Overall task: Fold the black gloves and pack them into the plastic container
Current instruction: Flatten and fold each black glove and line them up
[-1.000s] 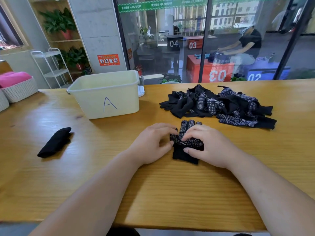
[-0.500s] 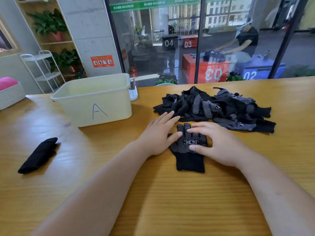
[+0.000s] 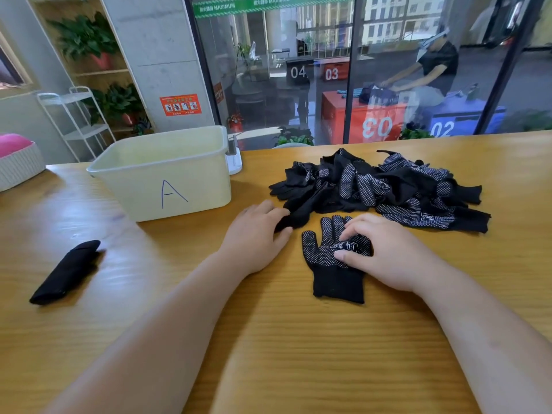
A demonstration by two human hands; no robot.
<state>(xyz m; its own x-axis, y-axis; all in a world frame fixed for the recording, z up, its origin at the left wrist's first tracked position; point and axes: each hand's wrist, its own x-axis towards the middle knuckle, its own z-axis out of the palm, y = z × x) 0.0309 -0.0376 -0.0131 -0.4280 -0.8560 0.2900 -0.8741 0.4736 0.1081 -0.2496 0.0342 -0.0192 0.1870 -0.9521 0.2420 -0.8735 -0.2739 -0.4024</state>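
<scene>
glove (image 3: 330,265) flat, cuff nearest, long axis toward pile (image 3: 385,186)

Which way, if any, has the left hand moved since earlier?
Yes: the left hand went forward, off the flat glove to the glove pile.

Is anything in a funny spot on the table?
Yes. One folded glove lies alone on the table, left of the container, not inside it. The other gloves sit in a messy heap on the right.
</scene>
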